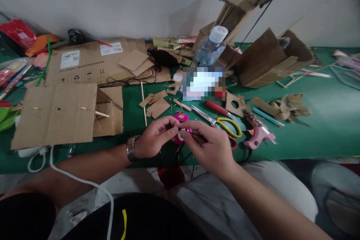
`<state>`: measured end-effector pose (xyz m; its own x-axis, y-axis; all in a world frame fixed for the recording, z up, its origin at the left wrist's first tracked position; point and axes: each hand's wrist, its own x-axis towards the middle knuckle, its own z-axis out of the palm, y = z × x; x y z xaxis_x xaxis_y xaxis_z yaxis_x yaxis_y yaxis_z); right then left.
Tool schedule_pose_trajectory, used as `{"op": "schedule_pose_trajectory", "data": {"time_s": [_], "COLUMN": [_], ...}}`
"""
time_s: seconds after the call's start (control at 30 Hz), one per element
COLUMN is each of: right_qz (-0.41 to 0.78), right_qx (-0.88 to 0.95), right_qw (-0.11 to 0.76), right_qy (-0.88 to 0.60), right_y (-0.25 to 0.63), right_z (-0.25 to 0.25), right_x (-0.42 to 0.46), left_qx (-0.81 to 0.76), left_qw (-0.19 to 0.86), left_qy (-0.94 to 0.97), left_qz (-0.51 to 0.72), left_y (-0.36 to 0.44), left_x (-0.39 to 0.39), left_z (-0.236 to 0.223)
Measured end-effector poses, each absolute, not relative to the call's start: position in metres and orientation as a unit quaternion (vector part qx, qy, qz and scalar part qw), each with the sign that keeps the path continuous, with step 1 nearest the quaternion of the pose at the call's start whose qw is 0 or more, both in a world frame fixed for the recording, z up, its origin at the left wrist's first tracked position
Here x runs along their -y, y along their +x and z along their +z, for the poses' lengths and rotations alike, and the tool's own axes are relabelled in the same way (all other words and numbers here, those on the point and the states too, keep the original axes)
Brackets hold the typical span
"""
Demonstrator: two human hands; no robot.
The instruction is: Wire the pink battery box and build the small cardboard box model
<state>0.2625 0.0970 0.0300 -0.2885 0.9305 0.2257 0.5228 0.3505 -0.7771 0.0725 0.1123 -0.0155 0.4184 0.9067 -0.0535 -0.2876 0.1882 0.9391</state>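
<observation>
My left hand [156, 135], with a metal-band watch on its wrist, is closed in a pinch on a thin black cord [194, 132]. Fingertips of my right hand [212, 146] meet those of the left and pinch the same cord. Loose black strands hang below, over the table edge. Just behind my fingers lies a small bright pink object [181, 117] with a yellow label, partly hidden by the hands. Scissors [225, 123] with yellow handles lie right of it, blades towards the upper left. A red-handled tool [216, 108] rests beyond them.
A pink glue gun [258, 133] lies at the right. Cardboard scraps [158, 108] and a thin stick [143, 103] lie behind my left hand. A cardboard box [56, 114] stands left, a plastic bottle [208, 50] and a tall cardboard build [236, 18] behind. A white cable [84, 182] crosses my left forearm.
</observation>
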Motion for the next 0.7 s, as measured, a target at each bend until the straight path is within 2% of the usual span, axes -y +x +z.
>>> {"op": "schedule_pose_trajectory", "data": {"time_s": [0.7], "right_qz": [0.27], "right_qx": [0.76], "right_qw": [0.344], "right_qy": [-0.48], "right_y": [0.2618], "right_z": [0.0334], "right_x": [-0.0979], "left_qx": [-0.316], "left_qw": [0.709], "left_qy": [0.446], "left_qz": [0.445], "left_y": [0.0728], "left_x": [-0.1153], "left_z": [-0.0204]}}
